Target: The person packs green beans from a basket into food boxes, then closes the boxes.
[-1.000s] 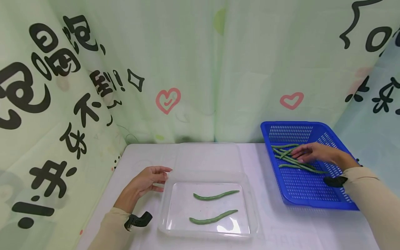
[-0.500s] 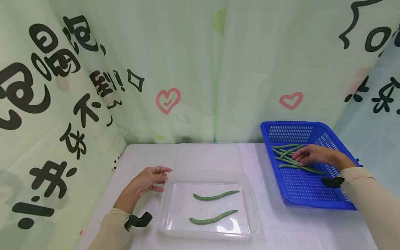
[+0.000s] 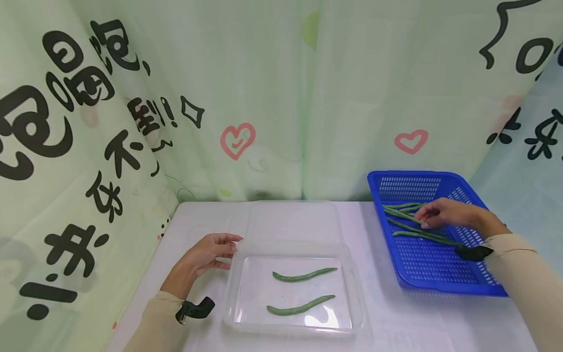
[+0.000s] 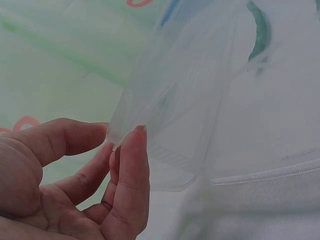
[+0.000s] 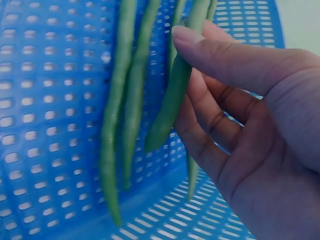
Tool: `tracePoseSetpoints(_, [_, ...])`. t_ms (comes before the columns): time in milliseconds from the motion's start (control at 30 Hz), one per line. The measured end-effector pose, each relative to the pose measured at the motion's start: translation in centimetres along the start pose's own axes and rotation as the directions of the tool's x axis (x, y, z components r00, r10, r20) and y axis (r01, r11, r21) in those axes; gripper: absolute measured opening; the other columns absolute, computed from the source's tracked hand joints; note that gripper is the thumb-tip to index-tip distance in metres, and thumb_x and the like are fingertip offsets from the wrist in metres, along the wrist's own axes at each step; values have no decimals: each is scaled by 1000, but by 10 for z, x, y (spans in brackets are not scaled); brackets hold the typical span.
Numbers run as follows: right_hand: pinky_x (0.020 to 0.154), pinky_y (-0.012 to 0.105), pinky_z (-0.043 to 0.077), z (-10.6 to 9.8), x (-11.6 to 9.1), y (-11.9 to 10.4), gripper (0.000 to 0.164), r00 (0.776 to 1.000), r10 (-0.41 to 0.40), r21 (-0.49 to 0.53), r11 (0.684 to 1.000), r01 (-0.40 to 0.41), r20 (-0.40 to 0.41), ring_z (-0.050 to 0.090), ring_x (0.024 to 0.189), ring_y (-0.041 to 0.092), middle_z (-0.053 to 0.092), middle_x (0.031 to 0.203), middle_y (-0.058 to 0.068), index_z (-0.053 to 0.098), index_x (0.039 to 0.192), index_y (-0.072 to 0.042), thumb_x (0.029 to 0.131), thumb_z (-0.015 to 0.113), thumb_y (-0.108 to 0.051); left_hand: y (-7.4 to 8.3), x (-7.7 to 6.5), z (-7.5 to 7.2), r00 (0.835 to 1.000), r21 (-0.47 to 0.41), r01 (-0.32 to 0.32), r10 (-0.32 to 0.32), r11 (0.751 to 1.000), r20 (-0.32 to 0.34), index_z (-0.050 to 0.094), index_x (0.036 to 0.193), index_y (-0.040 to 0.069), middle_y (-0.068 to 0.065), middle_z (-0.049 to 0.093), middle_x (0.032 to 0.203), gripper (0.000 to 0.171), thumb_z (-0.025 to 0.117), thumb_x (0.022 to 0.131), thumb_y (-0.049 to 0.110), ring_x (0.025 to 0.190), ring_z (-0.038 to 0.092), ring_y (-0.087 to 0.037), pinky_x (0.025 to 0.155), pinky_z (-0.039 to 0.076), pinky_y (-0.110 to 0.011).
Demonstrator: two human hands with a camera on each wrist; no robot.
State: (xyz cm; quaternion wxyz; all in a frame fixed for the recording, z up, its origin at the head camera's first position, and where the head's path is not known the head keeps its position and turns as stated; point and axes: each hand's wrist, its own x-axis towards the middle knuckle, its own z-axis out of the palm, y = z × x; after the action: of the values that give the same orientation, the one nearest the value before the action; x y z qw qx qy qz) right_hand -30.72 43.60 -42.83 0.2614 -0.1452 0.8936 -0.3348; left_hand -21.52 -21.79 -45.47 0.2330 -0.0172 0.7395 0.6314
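Observation:
My left hand [image 3: 205, 259] pinches the left rim of a clear plastic container [image 3: 290, 248] between thumb and fingers; the left wrist view shows the container's thin edge [image 4: 117, 125] in that grip. Two green beans [image 3: 303, 275] lie apart inside it, roughly parallel. On the right, my right hand [image 3: 457, 215] reaches into a blue perforated basket [image 3: 444, 281]. There it pinches one green bean [image 5: 167, 107] between thumb and fingers, with the bean's near end hanging free. Other green beans [image 5: 117, 110] lie beside and under that hand, partly hidden by it.
A white cloth [image 3: 378, 313] covers the table. The container's clear lid [image 3: 290, 215] lies flat behind it. A pale green curtain [image 3: 272, 88] with hearts and black lettering stands along the back and sides. The basket has raised walls all round.
My right hand has taken hold of a green bean and lifted slightly, shifting the beans in the basket. The left hand and the container have stayed in place.

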Motion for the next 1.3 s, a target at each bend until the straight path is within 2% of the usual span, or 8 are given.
tracePoseSetpoints(200, [84,26,56,-8,-6,-9,38,996,7,7,1000,-6,-86,63,98,24,67,113,17,63,124,5,94,72,-17,2,0,0,1000,3,-2,2,1000,0,55,140,-5,-14,56,121,41,60,100,7,100,58,-27,74,59,-34])
tracePoseSetpoints(367, [85,26,56,-11,-10,-19,41,993,-13,35,999,17,-121,64,99,23,66,115,18,61,126,6,94,73,-17,1,0,0,1000,6,-2,2,1000,-4,55,139,-5,-11,57,118,41,60,100,6,100,58,-27,74,59,-34])
tracePoseSetpoints(600, [84,30,58,-14,-15,-32,36,985,-93,31,995,98,-144,66,95,21,67,111,16,62,124,5,95,71,-14,2,-1,1,1000,9,-2,2,1000,-9,56,138,-5,-9,58,115,41,61,100,7,101,58,-28,74,59,-35])
tracePoseSetpoints(867, [82,23,57,-10,-16,-50,32,963,-191,-26,981,190,-190,65,97,13,69,109,5,66,121,2,93,73,-13,2,-2,1,1000,11,-7,8,1000,-9,55,139,-5,-14,57,122,41,60,100,7,101,58,-28,75,59,-35])
tracePoseSetpoints(967, [81,22,57,-7,-17,-60,31,954,-226,-34,974,224,-196,65,97,14,70,108,4,66,120,2,93,74,-11,2,-3,1,1000,11,-11,11,1000,-9,55,139,-5,-15,57,121,41,60,100,7,101,59,-28,74,59,-35])
tracePoseSetpoints(1167, [79,23,57,0,-16,-80,26,929,-327,-79,945,318,-174,65,93,18,70,105,3,70,117,-3,92,74,-8,0,-2,1,1000,6,-17,17,1000,-4,55,139,-5,-13,57,120,40,60,101,7,101,59,-27,72,59,-32])
tracePoseSetpoints(1300, [77,24,58,4,-14,-90,24,912,-384,-87,923,375,-145,65,90,18,70,102,9,71,116,-5,92,74,-8,0,-2,1,1000,4,-14,14,1000,-5,55,139,-5,-12,58,119,41,60,100,7,101,59,-27,71,60,-32])
